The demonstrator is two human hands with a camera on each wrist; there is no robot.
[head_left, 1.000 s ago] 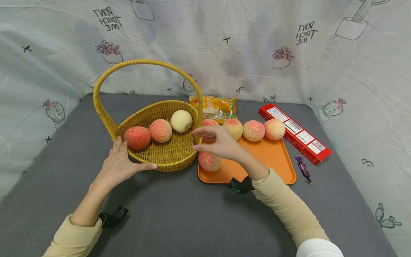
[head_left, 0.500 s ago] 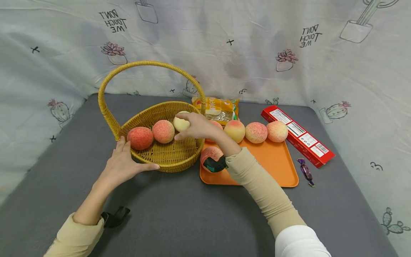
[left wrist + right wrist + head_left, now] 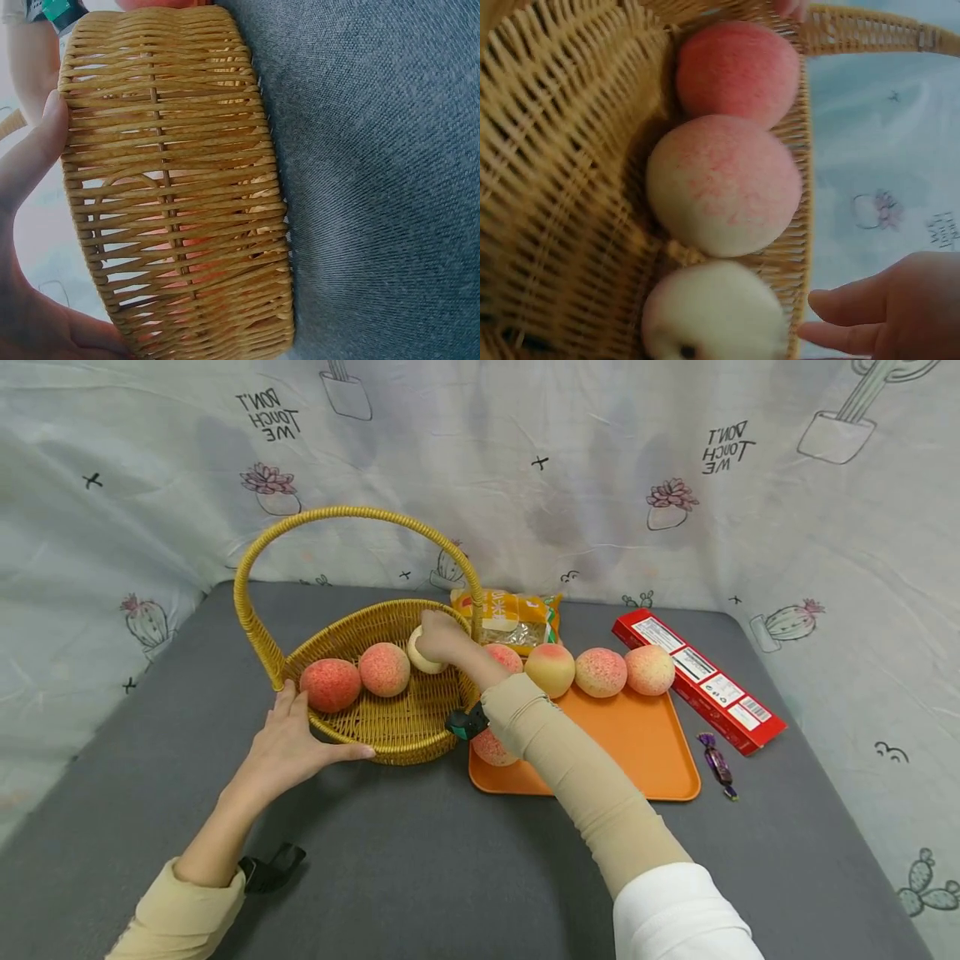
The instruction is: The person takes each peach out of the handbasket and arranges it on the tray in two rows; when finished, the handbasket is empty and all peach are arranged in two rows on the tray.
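A yellow wicker basket (image 3: pixel 405 750) holds two pink peaches (image 3: pixel 330 685) and a pale cream, peach-like fruit (image 3: pixel 423 653) in a row. My left hand (image 3: pixel 288 752) rests on the rim at the basket's near left, thumb and fingers spread; the left wrist view has the thumb (image 3: pixel 46 139) on the rim. Reaching under the handle, my right hand (image 3: pixel 442 637) is at the cream fruit and partly covers it. In the right wrist view its fingers (image 3: pixel 847 300) point at that fruit (image 3: pixel 720 311), tips close to it; contact is unclear.
Right of the basket lies an orange tray (image 3: pixel 622 752) with several peaches (image 3: pixel 600 672) at its back and left. Behind stands a yellow snack bag (image 3: pixel 517 618). A red box (image 3: pixel 701 681) and a purple-wrapped candy (image 3: pixel 717 766) lie at the right. The basket's handle (image 3: pixel 360 512) arches overhead.
My right hand has moved left from the basket's right rim to the cream fruit, its fingers now pointing down behind it. The left hand keeps its place on the rim. The view has shifted slightly.
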